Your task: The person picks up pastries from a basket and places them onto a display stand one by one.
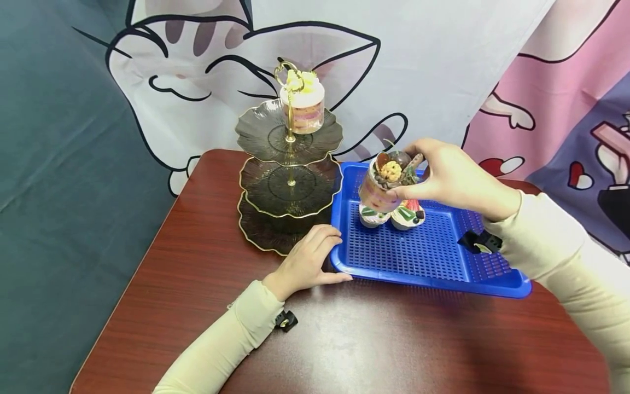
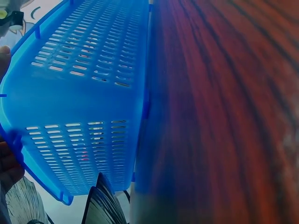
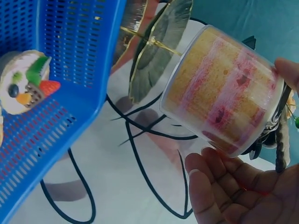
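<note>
My right hand (image 1: 450, 178) holds a clear cup of layered cake (image 3: 219, 91) above the blue basket, thumb and fingers on opposite sides. Pink and yellow layers show through its wall; chocolate pieces and a nut-like cluster top it. Below it in the head view, two small decorated cupcakes (image 1: 407, 215) sit in the blue basket (image 1: 433, 257). My left hand (image 1: 307, 261) rests at the basket's near left corner, fingers on the left rim and thumb stretched along the front rim. Only parts of its fingers (image 2: 9, 163) show in the left wrist view.
Left of the basket stands a three-tier dark stand with gold edges (image 1: 290, 191). A cream-topped cake cup (image 1: 307, 109) sits on its top tier beside the gold post. Both stand on a reddish-brown table (image 1: 197, 246); a cartoon-cat cloth (image 1: 418, 71) hangs behind.
</note>
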